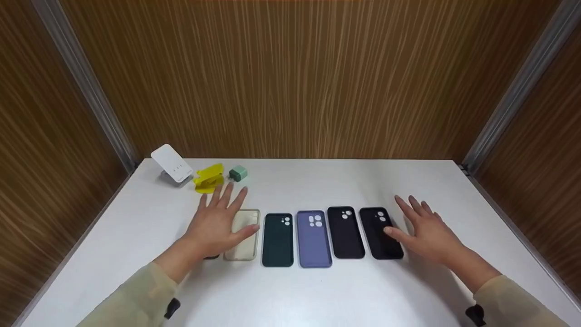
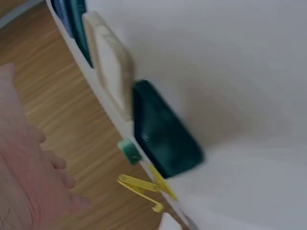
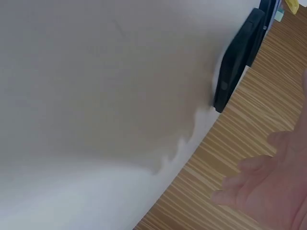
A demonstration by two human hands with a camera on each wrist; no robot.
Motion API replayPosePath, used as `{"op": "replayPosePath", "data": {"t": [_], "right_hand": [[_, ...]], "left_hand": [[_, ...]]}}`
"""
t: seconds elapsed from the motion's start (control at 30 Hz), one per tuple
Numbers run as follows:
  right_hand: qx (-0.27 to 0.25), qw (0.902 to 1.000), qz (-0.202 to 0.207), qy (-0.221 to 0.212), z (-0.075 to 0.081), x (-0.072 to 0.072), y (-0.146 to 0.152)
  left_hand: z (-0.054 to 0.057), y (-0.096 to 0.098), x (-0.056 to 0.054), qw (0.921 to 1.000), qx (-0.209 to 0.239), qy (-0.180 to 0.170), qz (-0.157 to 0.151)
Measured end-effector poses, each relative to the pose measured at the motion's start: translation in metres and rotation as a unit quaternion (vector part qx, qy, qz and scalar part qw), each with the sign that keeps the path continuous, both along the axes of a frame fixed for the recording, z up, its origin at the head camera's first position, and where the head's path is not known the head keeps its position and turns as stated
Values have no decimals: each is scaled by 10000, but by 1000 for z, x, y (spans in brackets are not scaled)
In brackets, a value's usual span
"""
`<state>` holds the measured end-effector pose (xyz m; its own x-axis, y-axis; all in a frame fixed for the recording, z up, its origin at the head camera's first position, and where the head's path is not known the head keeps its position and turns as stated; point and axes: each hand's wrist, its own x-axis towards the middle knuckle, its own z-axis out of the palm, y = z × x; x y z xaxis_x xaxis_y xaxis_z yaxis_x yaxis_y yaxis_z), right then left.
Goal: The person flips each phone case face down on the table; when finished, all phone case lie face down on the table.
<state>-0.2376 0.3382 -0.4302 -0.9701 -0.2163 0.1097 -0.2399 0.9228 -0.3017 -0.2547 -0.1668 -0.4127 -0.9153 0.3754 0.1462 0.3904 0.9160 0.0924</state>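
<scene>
Several phone cases lie in a row on the white table. My left hand (image 1: pixel 212 228), fingers spread, is above the row's left end and holds nothing. Beneath it is a dark green phone case (image 2: pixel 165 134), mostly hidden in the head view, and partly covered is a cream phone case (image 1: pixel 246 247). A second dark green phone case (image 1: pixel 278 245) and a purple phone case (image 1: pixel 314 247) lie mid-row. Farther right are a black phone case (image 1: pixel 347 238) and another black phone case (image 1: pixel 383 240). Beside that last one hovers my right hand (image 1: pixel 429 236), fingers extended and thumb overlapping its edge, with nothing held.
At the table's back left stand a white tilted phone stand (image 1: pixel 170 161), a yellow folding stand (image 1: pixel 209 175) and a small green charger plug (image 1: pixel 238 172). Wood-grain panels (image 1: pixel 299 81) enclose the white table (image 1: pixel 317 299) at the back and both sides.
</scene>
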Motion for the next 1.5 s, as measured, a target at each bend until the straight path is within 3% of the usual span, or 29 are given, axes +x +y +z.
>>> {"op": "replayPosePath", "data": {"t": [0.23, 0.53, 0.67, 0.8, 1.13, 1.23, 1.37, 1.5], "right_hand": [[-606, 9981, -55, 24, 8, 2, -3], [-1726, 9848, -110, -129, 9, 2, -6], [-1991, 9793, -143, -320, 8, 1, -6], [-2134, 9753, -171, -538, 8, -3, -6], [-2799, 9513, -135, -1284, 1, -11, -3], [-2844, 9479, -166, -1423, -2, -11, -3], [-2833, 9454, -267, -1591, -4, -11, -2], [-2720, 9470, -316, -1682, -7, -11, -1]], "left_hand": [[24, 54, -7, 9983, 198, 115, -538], [28, 132, -19, 9839, 751, 175, -1614], [22, 161, -23, 9757, 1042, 214, -1915], [11, 185, -28, 9716, 1266, 185, -1989], [-17, 225, -33, 9671, 1490, -639, -1960], [-24, 231, -31, 9668, 1410, -796, -1975], [-30, 239, -29, 9703, 1104, -753, -2018], [-34, 244, -28, 9736, 790, -849, -1964]]}}
